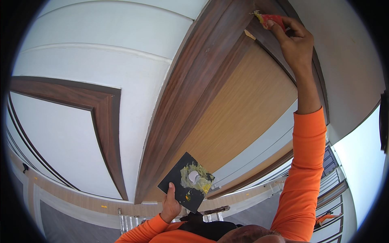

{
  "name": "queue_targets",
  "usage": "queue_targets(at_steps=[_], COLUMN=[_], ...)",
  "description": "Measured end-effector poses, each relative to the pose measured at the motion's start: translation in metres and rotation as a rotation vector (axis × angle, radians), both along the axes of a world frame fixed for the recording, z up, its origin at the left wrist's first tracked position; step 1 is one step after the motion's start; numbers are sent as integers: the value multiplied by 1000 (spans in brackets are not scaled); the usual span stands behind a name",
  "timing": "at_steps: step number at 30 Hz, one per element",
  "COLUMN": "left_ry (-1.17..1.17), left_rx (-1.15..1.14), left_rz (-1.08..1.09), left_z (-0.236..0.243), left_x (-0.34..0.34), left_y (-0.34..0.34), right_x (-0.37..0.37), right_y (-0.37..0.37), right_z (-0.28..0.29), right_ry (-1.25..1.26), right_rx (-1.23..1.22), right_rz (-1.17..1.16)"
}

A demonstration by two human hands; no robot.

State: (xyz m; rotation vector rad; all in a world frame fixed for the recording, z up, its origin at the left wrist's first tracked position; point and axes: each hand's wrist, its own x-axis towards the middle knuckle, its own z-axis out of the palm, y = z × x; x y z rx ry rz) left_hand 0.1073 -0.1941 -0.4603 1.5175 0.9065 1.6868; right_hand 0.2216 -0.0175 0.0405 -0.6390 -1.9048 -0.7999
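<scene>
The red scraper (272, 19) sits at the very top of the view, pinched in the fingers of your right hand (295, 42) and pressed against the dark wood trim (190, 101) where 2 lengths of the frame meet at a corner. Its edge carries a smear of yellowish filler, and the blade lies flat to the wood, which suits pushing paste into the joint rather than scraping across it. A small pale chip or gap (250, 35) shows just beside the blade on the lighter panel (239, 109), close to where you are working.

Your right arm, in an orange sleeve (304, 174), stretches fully upward, so the spot lies well above your head.

Your left hand (170, 206) is closed around the lower corner of a flat black board (182, 186), thumb on top and fingers underneath. You hold it low, near your chest and tilted face-up, so the mound of yellow-white filler (195, 178) on it stays put and stays within reach of the scraper. 1 small orange-green dab sits apart from the main mound, nearer your thumb.

White wall panels (101, 52) with more dark trim fill the left of the view.
</scene>
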Motion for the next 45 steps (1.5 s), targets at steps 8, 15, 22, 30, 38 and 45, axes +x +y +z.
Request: queue_targets(at_steps=[8,15,22,30,38,45], left_ry=[-68,21,5,97,94,19], left_rx=[-46,7,-24,95,59,-16], left_rz=[-45,37,20,155,156,44], left_z=[-9,-1,-42,-41,-34,-30], left_x=[3,1,10,11,9,8], left_y=[4,-1,9,9,4,5], right_x=[-5,8,1,1,3,14], right_y=[-8,1,1,8,10,3], right_z=[1,3,-2,-2,-2,-5], right_ry=[136,7,-174,-300,-270,-242], right_rx=[-48,21,187,359,350,335], right_rz=[-69,-39,12,-7,-15,-27])
